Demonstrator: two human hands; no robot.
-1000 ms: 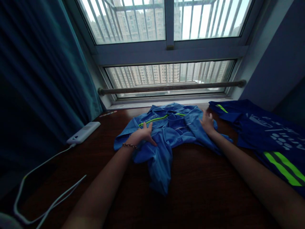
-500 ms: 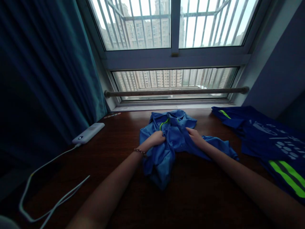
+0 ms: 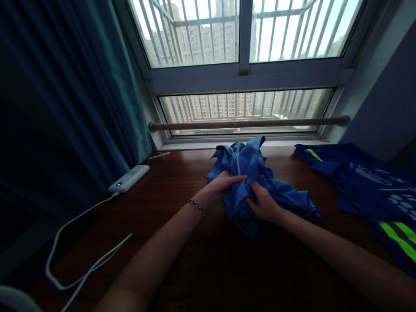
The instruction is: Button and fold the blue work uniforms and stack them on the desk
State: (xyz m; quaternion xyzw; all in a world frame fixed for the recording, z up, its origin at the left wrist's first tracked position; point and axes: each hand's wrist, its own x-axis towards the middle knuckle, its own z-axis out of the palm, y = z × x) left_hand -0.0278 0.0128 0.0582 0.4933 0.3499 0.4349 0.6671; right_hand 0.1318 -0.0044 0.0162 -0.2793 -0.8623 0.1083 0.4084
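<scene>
A light blue shirt [image 3: 253,173] lies bunched into a heap on the dark wooden table [image 3: 182,242] near the window. My left hand [image 3: 222,184], a beaded bracelet on its wrist, presses against the heap's left side with fingers reaching across the cloth. My right hand [image 3: 261,203] grips a fold of the shirt at its lower middle, fingers curled round the fabric. Part of the shirt trails to the right on the table.
A dark blue garment with lime-green stripes [image 3: 373,190] lies spread at the right. A white power bank [image 3: 129,178] with a white cable [image 3: 81,242] sits at the left by the teal curtain [image 3: 65,108]. A wooden rod [image 3: 247,125] runs along the barred window.
The shirt, spread flat a second ago, has been gathered into a tall bunch. Both hands moved inward toward each other and closed on the cloth. The view shifted left and down a little.
</scene>
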